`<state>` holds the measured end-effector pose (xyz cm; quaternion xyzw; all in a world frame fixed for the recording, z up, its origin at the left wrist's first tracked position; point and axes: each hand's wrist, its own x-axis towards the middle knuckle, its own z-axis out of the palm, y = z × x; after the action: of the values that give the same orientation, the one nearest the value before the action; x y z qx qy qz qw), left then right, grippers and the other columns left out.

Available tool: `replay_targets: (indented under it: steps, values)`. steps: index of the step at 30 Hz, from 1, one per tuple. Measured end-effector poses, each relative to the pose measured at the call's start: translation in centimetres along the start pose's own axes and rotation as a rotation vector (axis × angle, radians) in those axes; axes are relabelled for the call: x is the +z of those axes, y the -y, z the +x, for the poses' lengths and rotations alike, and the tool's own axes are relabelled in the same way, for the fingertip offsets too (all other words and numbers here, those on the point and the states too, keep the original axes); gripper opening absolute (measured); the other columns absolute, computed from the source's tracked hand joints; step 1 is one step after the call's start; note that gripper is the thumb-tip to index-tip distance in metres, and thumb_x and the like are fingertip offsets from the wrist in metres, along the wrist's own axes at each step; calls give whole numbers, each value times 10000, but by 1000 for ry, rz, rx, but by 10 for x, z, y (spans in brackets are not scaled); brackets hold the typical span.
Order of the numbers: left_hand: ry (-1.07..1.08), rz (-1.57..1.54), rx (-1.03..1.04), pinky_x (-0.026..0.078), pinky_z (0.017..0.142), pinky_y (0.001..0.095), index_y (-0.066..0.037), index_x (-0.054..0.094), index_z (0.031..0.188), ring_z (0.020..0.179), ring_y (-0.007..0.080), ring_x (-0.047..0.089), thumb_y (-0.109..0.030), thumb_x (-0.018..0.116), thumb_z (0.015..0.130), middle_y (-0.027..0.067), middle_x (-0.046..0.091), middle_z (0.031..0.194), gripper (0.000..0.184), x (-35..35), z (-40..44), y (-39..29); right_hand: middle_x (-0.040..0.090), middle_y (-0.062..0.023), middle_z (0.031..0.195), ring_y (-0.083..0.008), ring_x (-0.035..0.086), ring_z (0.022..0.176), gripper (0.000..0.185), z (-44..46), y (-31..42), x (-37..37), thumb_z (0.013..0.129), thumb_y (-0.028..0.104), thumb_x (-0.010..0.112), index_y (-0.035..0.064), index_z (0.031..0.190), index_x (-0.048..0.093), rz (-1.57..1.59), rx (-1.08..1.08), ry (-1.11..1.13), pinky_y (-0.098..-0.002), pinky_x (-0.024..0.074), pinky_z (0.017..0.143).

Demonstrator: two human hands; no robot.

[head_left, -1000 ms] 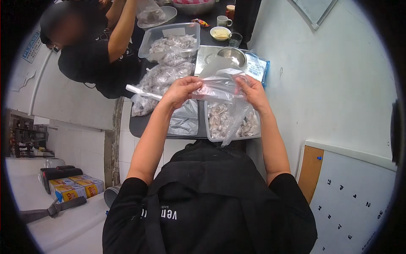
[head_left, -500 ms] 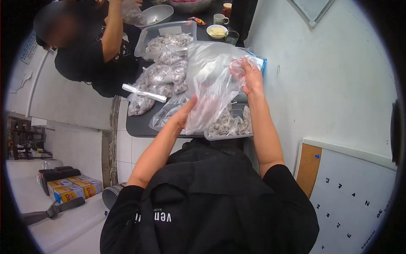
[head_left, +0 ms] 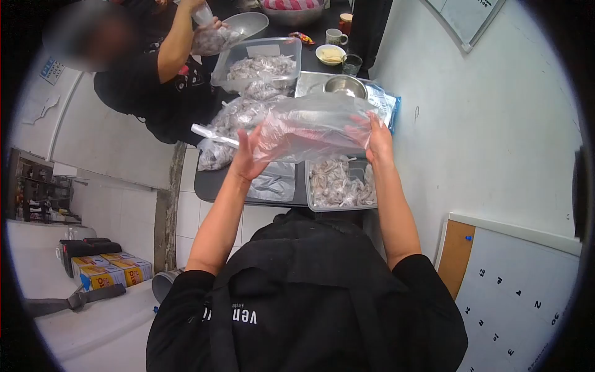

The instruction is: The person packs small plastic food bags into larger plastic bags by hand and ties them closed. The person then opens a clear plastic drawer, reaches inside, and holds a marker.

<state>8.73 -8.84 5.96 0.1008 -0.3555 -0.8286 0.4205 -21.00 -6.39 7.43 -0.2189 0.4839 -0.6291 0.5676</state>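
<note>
You are holding your left hand (head_left: 249,160) and right hand (head_left: 379,146) well apart at similar heights, palms roughly facing, with the right slightly farther forward. Your left thumb (head_left: 243,141) is pointing up and away from the fingers, while your right fingers (head_left: 357,126) are spreading inward. Behind the hands, your bare left forearm (head_left: 218,223) and right forearm (head_left: 398,217) are reaching forward.

Bright — curved edges, black corners, slight softness
</note>
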Motion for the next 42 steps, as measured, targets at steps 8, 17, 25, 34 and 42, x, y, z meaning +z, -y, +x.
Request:
replay_targets:
  steps: [8,17,25,34,42]
  values:
    - [-101,139,-191,308,1077,414,26,379,1280,1284,274,368,-178,692,800,177,399,1353,609,0,-18,31,564,-216,1171,-371,595,1012,352,13,-25,-13,980,261,399,27,1238,347,255,-31,-92,-470,498,839]
    - [-532,160,-197,499,878,330,-2,555,1073,940,197,619,-209,602,886,93,635,999,283,-8,-11,24,565,-161,1097,-292,604,937,431,21,-28,-35,934,294,520,18,1229,368,156,-86,-10,-385,494,745]
    - [-530,116,-60,529,779,324,-38,586,1032,875,171,624,-177,652,853,59,637,954,236,38,-9,16,581,-13,754,-96,539,680,351,-34,-2,-7,795,326,710,44,976,606,-694,-479,55,-246,438,600]
    - [-463,126,-46,493,752,304,-66,565,1040,879,151,591,-263,590,899,23,613,929,244,46,4,18,624,-57,783,-133,616,659,170,-48,-40,12,871,169,619,2,894,594,-469,-124,389,-253,502,608]
    - [-228,646,-57,418,594,225,-105,542,1067,688,86,526,-221,581,899,-4,574,841,208,29,-17,33,585,-70,917,-181,612,794,87,-37,-30,0,947,124,461,50,981,491,266,127,223,-345,538,714]
